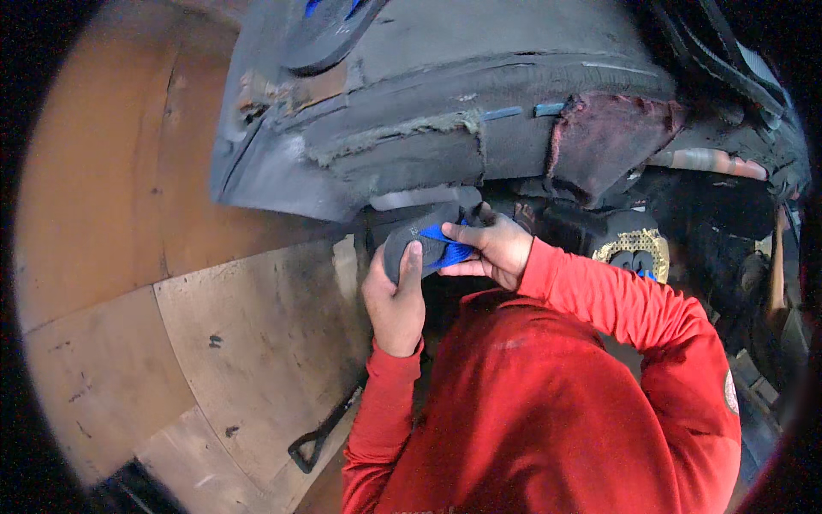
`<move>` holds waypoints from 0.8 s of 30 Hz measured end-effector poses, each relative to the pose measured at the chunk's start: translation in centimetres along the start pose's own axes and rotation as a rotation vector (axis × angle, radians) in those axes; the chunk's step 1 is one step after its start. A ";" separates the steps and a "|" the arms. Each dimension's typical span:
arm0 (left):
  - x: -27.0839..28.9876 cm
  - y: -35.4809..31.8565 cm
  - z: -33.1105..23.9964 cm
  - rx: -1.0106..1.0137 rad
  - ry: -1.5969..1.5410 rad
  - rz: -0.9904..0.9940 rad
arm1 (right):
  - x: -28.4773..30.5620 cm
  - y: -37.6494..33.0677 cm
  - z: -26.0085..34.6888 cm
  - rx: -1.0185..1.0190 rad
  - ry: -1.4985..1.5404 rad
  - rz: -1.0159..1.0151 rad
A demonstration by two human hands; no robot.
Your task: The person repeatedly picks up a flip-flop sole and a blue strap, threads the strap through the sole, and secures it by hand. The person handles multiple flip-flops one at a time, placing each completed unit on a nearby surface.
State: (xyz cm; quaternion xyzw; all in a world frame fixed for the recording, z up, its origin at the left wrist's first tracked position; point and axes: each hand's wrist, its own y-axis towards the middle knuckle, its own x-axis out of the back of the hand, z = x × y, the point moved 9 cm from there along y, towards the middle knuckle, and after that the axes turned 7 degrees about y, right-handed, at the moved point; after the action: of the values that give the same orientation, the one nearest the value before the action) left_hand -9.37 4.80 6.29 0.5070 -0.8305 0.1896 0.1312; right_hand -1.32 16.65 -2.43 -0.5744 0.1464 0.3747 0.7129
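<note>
Both my hands hold a dark grey slipper [399,243] with a blue strap [458,253] in front of my chest, just below the bench edge. My left hand [396,295] grips the sole from the left side, its thumb lying on the top face. With its fingers closed on the blue strap, my right hand [497,246] reaches in from the right. A second dark sole [330,43] with blue parts lies on the bench at the top. The underside of the held slipper is hidden.
A worn, dust-grey bench [514,73] curves across the top, a frayed dark red cloth [604,141] hanging from its edge. At right, a yellow woven basket [659,253] holds dark soles. Brown boards [248,334] cover the left side, with a black handle-like loop [306,450] low down.
</note>
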 end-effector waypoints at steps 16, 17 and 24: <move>-1.3 -1.7 -1.1 -0.234 0.391 0.030 | -0.4 3.3 -1.0 -0.064 0.094 0.424; -0.1 -3.7 -0.3 -0.268 0.369 -0.036 | -0.1 2.7 -2.4 -0.120 0.036 0.395; -1.7 -10.4 11.7 0.048 0.151 0.111 | -0.5 -1.9 -0.4 0.870 -1.170 0.299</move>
State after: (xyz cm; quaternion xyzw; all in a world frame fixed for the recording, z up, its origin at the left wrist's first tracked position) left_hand 0.40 -3.40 -2.92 0.4474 -0.8403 0.2540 0.1708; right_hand -0.25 16.03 -0.88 0.0792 -0.0454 0.6206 0.7788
